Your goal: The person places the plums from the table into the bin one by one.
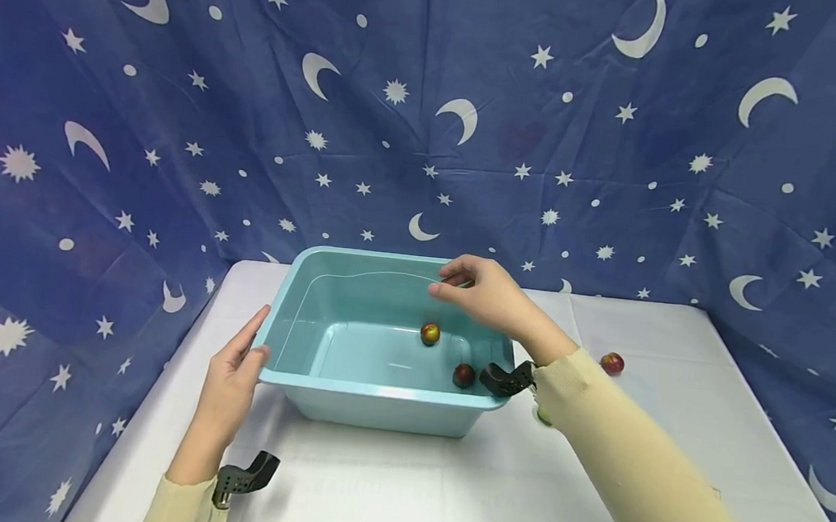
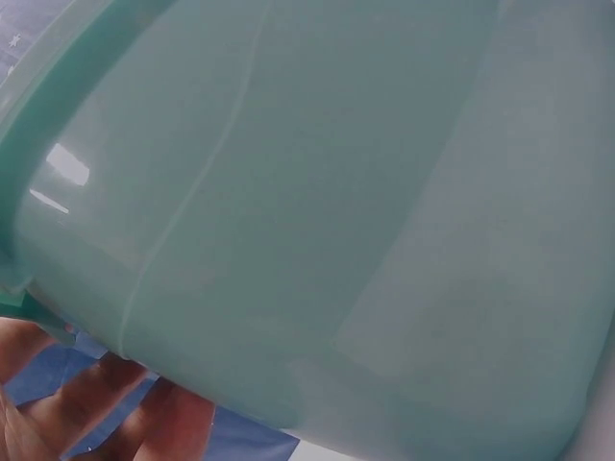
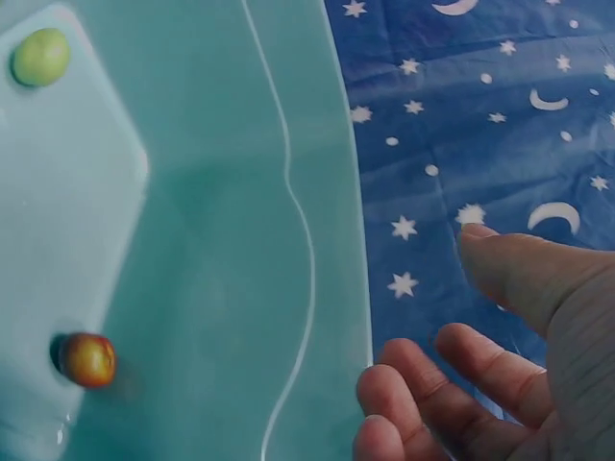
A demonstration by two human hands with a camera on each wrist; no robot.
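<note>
A light blue plastic basin (image 1: 375, 409) stands on the white table. My left hand (image 1: 229, 377) holds its left rim, thumb at the top edge; in the left wrist view the fingers (image 2: 82, 403) lie along the outside of the basin wall. My right hand (image 1: 486, 292) is over the basin's far right part, fingers loosely bent and nothing in them. Inside lie a small red-and-yellow fruit (image 1: 430, 333) and a dark red fruit (image 1: 464, 374). A green fruit (image 3: 41, 58) shows against the pale basin floor in the right wrist view.
On the table right of the basin lies a small red fruit (image 1: 612, 363). Part of something green (image 1: 544, 416) shows beside the right sleeve (image 1: 618, 453), which covers the rest. A blue curtain (image 1: 416, 112) with moons and stars hangs behind the white tabletop (image 1: 368, 489).
</note>
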